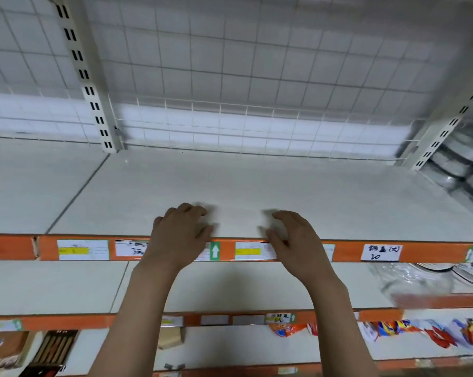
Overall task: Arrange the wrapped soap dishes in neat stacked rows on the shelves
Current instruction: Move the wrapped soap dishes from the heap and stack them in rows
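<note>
While both hands, left (179,235) and right (295,240), are hovering loosely curled and empty, the wrapped dishes (458,170) far right are looking slippery, likely needing 2-sided grips.

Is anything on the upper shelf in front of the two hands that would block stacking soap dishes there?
Nothing visible: the white upper shelf beyond left hand and right hand shows bare board to its wire back.

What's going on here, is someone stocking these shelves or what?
A person has both hands over the front edge of a bare white shelf. The left hand and right hand hold nothing, fingers loosely curved. Stacked wrapped items sit at the far right of that shelf, too blurred to identify. No row has been started here.
</note>
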Demonstrator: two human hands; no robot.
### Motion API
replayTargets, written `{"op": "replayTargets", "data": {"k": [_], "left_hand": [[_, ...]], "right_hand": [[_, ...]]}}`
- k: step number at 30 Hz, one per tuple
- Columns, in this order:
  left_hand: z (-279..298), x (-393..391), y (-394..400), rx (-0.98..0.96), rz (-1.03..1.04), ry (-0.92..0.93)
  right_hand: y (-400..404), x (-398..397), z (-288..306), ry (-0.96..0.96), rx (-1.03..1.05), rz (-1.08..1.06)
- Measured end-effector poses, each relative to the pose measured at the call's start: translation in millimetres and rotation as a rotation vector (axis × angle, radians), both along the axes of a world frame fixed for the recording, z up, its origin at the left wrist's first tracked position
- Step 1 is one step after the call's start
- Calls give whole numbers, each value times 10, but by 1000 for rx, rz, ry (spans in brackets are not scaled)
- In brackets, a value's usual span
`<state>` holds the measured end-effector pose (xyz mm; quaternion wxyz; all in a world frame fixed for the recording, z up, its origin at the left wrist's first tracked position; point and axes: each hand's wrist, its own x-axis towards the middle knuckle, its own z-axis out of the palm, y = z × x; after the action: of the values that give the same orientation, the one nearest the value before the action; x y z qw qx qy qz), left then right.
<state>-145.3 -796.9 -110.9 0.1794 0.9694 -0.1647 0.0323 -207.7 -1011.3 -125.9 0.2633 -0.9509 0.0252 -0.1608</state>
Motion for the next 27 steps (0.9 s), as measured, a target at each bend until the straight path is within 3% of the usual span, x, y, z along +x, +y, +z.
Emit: {"op": "replayTargets", "data": {"k": [6,13,27], "left_hand": [[-36,-338,-1139,-29,64,17],[34,-678,-2332,-72,-24,6],[-7,-593,-2806,-54,-8,14]], "right_hand": [[-1184,-261,-4,-15,5,16],[-2260,-517,-45,24,-16,-18],[-2775,-496,63,-1,-37,-35]]}}
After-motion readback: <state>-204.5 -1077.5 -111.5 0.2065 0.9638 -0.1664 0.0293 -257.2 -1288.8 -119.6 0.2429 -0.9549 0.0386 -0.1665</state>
